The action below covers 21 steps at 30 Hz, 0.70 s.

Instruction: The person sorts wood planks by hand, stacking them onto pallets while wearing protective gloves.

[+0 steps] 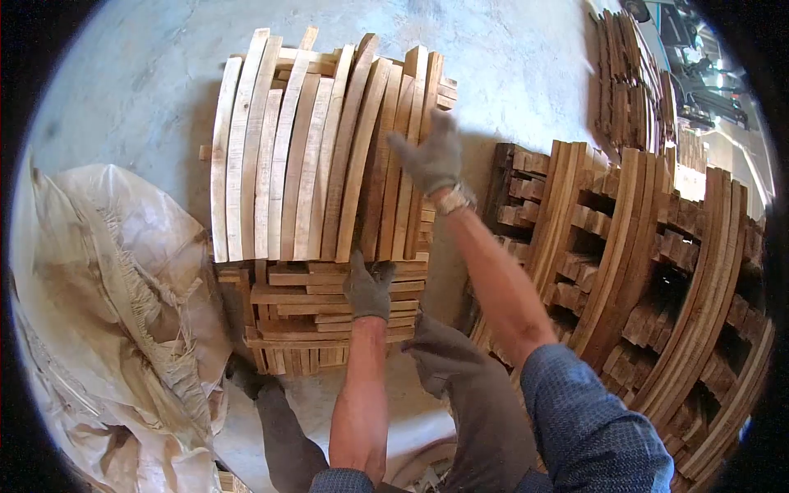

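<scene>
A stack of wooden slats (283, 164) stands on the floor, its top layer laid side by side lengthwise away from me. My left hand (369, 287), in a grey glove, is at the near ends of the slats right of the middle, its fingers apart at their edge. Over the right side of the layer, my right hand (432, 154), also gloved, is spread open with the thumb out to the left. It overlaps the far part of the rightmost slats in this view. Lower crosswise layers (329, 300) show at the stack's near side.
To the right stands a bigger stack of darker, crisscrossed wood pieces (612, 246). Another wood pile (629, 90) is farther back. A crumpled plastic sheet (123, 287) covers something on the left. My legs (477, 394) are close to the near side of the slat stack.
</scene>
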Tool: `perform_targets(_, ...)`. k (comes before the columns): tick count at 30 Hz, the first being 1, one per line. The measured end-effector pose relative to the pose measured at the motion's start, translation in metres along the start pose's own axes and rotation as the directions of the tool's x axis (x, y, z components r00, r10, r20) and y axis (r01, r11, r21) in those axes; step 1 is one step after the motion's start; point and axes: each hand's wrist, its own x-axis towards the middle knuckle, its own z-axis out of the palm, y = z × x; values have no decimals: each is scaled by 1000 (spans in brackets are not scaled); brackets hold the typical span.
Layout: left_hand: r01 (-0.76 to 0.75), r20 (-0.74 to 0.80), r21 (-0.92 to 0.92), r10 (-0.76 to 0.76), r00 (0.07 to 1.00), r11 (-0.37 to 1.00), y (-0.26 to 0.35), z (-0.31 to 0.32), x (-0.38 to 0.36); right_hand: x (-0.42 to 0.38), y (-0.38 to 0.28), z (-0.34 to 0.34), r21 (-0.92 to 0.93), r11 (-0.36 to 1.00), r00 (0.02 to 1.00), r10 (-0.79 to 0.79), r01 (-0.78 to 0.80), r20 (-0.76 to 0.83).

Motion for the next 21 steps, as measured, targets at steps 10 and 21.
perform_targets(10, -306, 163, 612, 263, 951, 729, -2, -8, 6, -33, 1, 37, 141, 956, 965, 245, -256, 95)
perform_targets(21, -377, 347, 642, 186, 919, 668, -3, -17, -27, -39, -12, 43, -21, 931, 928, 364, -364, 83)
